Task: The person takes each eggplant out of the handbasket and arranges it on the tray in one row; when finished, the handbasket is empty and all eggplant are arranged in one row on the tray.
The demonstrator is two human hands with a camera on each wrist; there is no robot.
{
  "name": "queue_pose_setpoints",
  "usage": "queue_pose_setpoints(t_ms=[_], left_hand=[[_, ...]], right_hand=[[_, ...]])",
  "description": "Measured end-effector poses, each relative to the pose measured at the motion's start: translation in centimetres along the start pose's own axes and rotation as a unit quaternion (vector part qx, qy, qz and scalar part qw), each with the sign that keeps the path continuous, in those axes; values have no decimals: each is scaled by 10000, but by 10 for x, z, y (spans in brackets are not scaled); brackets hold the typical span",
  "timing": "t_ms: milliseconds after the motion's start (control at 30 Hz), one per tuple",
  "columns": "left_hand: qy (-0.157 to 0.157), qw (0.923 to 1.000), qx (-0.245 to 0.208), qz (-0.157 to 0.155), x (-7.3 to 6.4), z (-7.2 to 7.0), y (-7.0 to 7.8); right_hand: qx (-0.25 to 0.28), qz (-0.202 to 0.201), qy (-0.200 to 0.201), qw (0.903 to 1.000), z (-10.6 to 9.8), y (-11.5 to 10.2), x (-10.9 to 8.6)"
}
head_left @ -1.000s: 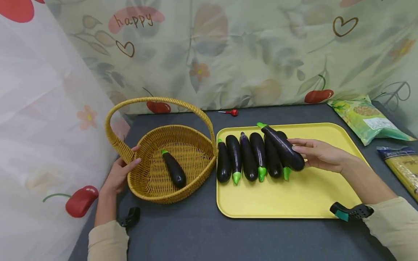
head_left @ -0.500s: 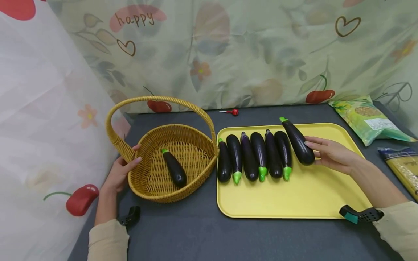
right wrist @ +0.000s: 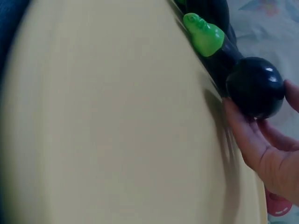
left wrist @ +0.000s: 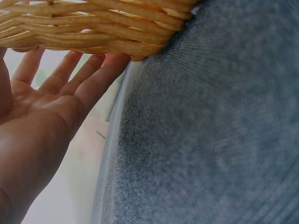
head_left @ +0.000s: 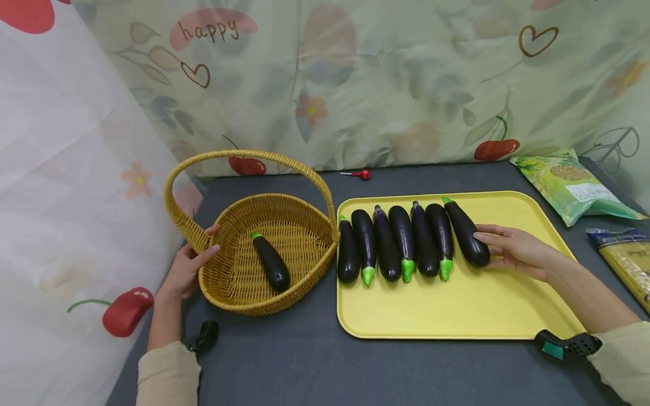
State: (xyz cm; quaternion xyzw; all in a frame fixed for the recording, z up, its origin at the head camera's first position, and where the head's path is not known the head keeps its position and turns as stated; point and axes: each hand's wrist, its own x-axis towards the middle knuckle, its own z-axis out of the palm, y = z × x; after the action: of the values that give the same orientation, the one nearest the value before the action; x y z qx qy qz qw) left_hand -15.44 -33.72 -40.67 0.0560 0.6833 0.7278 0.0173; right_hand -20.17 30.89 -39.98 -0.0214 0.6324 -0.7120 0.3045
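Note:
My right hand [head_left: 518,249] grips the thick end of a dark, glossy eggplant [head_left: 466,234], its green tip pointing away. In the right wrist view, fingers and thumb lie around the rounded end of that eggplant [right wrist: 254,88], low over the tray. Beside it, several eggplants [head_left: 388,248] lie in a row on the left part of a yellow tray [head_left: 457,316]. At left, my left hand [head_left: 188,268] holds the side of a wicker basket [head_left: 223,307] at the handle's base, thumb over the rim. One eggplant [head_left: 271,264] lies inside the basket.
The basket's tall handle [head_left: 249,154] arches over it. A red lollipop [head_left: 363,174] lies at the back of the grey table [head_left: 284,361]. To the tray's right are a green bag [head_left: 574,186] and a yellow bag [head_left: 627,262]. Printed curtains [head_left: 355,84] stand behind and left.
My right hand carried its eggplant rightward from above the row, then lowered it at the row's right end. The left hand and basket stayed in place.

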Motion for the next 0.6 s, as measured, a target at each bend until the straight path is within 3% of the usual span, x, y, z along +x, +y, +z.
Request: queue_pose_setpoints(t_ms=[200, 600], left_hand=[[34, 10000, 19, -15, -1, 0, 0], [44, 10000, 85, -1, 2, -2, -4]], right_hand=[[-954, 259, 333, 9945, 7, -1, 2], [-1803, 547, 512, 9808, 18, -5, 4]])
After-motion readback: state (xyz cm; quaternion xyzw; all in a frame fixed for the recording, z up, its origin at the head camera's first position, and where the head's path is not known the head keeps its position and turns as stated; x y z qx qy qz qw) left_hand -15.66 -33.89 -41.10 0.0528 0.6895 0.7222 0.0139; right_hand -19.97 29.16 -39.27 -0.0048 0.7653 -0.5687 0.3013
